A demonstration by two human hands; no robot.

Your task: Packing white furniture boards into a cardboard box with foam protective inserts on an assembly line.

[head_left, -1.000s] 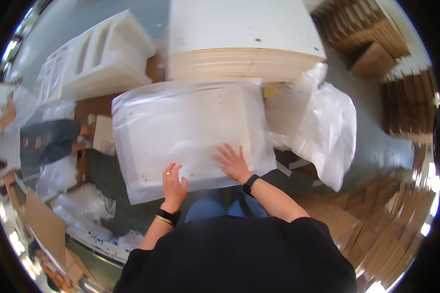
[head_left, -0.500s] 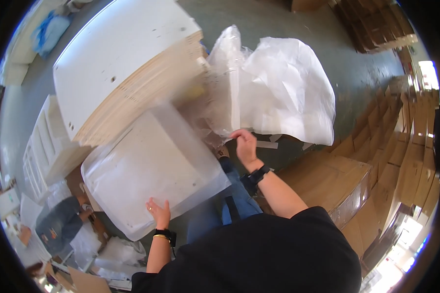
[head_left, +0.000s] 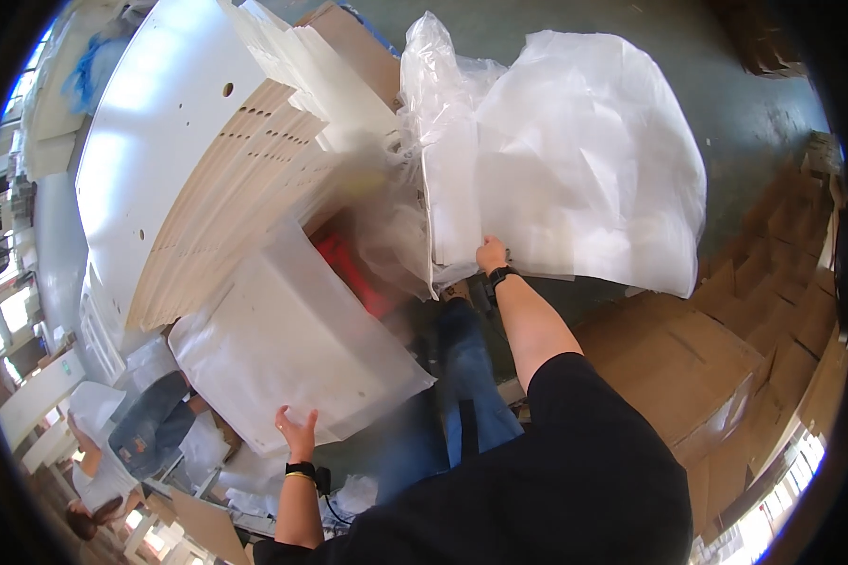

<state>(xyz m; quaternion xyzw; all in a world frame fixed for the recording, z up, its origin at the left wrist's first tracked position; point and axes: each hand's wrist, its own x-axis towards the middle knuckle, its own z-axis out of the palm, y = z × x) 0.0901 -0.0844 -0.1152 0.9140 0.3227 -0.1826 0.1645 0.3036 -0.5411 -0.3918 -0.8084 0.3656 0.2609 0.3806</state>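
A flat panel wrapped in a translucent white foam sheet (head_left: 283,339) lies in front of me, tilted in the view. My left hand (head_left: 297,433) rests at its near edge, thumb and fingers apart. Beyond it to the right, a large sheet of white packing foam (head_left: 584,160) spreads out, with crumpled clear plastic at its left side. The fingers of my right hand (head_left: 491,254) are closed at the near edge of this foam sheet; the fingertips are partly hidden.
A tall stack of white panels (head_left: 245,169) with drilled holes stands at the upper left. Something red (head_left: 349,268) shows between it and the foam. Cardboard boxes (head_left: 669,358) line the right side. Another person (head_left: 104,471) is at the lower left.
My right hand has moved slightly up and to the right at the foam edge. The whole view has shifted, with the foam higher and the panel stack turned. My left hand stays at the panel.
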